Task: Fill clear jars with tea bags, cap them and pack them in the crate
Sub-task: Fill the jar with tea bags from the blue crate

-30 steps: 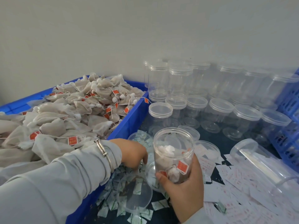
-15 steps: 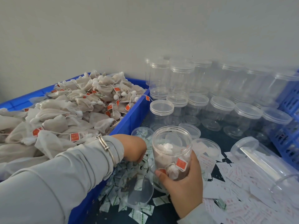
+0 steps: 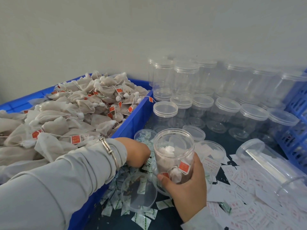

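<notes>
My right hand (image 3: 187, 188) grips an uncapped clear jar (image 3: 173, 150) low around its base, upright above the table. Several tea bags with red tags lie inside it. My left hand (image 3: 136, 151) reaches down just left of that jar into a heap of small white-and-green sachets (image 3: 116, 201); its fingertips are buried there, so whether they hold one is hidden. A loose clear lid (image 3: 138, 191) lies on the sachets below both hands. Tea bags (image 3: 66, 117) are piled high in the blue bin (image 3: 132, 120) on the left.
Capped empty jars (image 3: 224, 110) stand in rows at the back against the wall. A blue crate (image 3: 297, 100) is at the right edge. One long jar (image 3: 269, 160) lies on its side over scattered paper slips (image 3: 249, 188). A small open jar (image 3: 144, 135) holds sachets.
My left hand has dipped lower into the sachet heap, closer to the jar. The jar in my right hand has stayed almost in place.
</notes>
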{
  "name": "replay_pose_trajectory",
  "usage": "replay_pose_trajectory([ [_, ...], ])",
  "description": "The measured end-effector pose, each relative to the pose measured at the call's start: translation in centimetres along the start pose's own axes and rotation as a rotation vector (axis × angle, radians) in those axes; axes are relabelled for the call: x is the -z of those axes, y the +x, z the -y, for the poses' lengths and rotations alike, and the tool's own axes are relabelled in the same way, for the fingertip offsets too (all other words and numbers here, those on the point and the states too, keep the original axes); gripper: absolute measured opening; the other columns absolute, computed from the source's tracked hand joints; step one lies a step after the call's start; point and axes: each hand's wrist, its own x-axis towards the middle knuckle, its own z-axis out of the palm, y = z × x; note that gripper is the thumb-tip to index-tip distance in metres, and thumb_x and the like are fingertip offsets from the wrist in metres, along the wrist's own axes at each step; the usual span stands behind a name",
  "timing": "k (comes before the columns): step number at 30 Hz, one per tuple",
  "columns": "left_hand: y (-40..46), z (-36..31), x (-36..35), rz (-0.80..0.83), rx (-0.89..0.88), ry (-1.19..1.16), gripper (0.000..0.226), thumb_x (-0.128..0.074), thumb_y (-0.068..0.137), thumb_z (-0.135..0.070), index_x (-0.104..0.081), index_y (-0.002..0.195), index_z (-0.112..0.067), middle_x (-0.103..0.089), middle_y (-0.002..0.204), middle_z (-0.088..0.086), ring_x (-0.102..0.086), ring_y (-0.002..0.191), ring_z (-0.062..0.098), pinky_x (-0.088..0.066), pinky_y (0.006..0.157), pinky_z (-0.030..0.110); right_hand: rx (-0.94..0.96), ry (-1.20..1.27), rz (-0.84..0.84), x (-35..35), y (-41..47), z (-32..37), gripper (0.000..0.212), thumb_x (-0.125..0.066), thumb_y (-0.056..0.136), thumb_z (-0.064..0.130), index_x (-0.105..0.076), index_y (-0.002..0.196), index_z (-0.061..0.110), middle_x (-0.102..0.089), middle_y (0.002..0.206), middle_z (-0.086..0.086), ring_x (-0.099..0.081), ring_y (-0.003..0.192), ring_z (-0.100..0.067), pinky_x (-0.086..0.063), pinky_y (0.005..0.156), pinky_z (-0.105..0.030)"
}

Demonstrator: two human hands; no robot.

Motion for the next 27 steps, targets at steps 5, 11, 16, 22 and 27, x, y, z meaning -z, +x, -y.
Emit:
replay_pose_trajectory([
  [5, -0.2, 0.3, 0.2, -0.060, 0.008, -0.020, 0.029, -0.045, 0.092, -0.001, -0.060, 0.116, 0.000, -0.063, 0.112, 0.013, -0.054, 0.086, 0.022, -0.044, 0.073, 0.027, -0.001, 0.012, -0.012, 0.0, 0.2, -0.2, 0.107, -0.083, 0.037, 0.046, -0.042, 0.134, 0.027, -0.055, 0.126, 0.001, -0.051, 0.119, -0.022, -0.043, 0.100, -0.047],
  [11, 0.0, 1.1, 0.5, -0.258, -0.046, -0.194, 0.017, -0.057, 0.090, -0.014, -0.062, 0.077, -0.003, -0.052, 0.074, 0.007, -0.044, 0.068, 0.019, -0.040, 0.066, 0.027, 0.003, 0.028, -0.012, 0.3, 0.4, -0.3, 0.109, -0.082, 0.035, 0.046, -0.042, 0.134, 0.027, -0.055, 0.126, 0.001, -0.051, 0.119, -0.021, -0.042, 0.101, -0.047],
  [16, 0.4, 1.6, 0.4, -0.319, -0.075, -0.263, 0.014, -0.061, 0.089, -0.017, -0.070, 0.096, -0.009, -0.066, 0.089, 0.003, -0.052, 0.075, 0.013, -0.044, 0.071, 0.023, -0.008, 0.029, -0.007, 0.5, 0.4, -0.4, 0.105, -0.091, 0.044, 0.028, -0.040, 0.136, 0.029, -0.053, 0.128, 0.003, -0.049, 0.120, -0.020, -0.041, 0.102, -0.047],
  [22, -0.7, 2.6, 0.8, -0.336, -0.140, -0.478, 0.038, -0.061, 0.090, -0.012, -0.058, 0.128, -0.015, -0.055, 0.128, -0.003, -0.061, 0.099, 0.008, -0.048, 0.094, 0.029, -0.006, 0.043, -0.021, 0.7, 0.5, -0.4, 0.102, -0.093, 0.045, 0.025, -0.042, 0.134, 0.030, -0.054, 0.125, 0.003, -0.051, 0.118, -0.018, -0.043, 0.101, -0.047],
  [27, -2.8, 2.6, 1.9, -0.714, -0.233, -0.896, 0.034, -0.058, 0.091, -0.004, -0.063, 0.115, -0.028, -0.051, 0.116, -0.023, -0.064, 0.083, -0.003, -0.046, 0.076, 0.007, -0.001, 0.079, -0.032, 0.7, 0.6, -0.4, 0.104, -0.092, 0.043, 0.029, -0.042, 0.134, 0.031, -0.055, 0.126, 0.002, -0.051, 0.119, -0.019, -0.043, 0.101, -0.047],
])
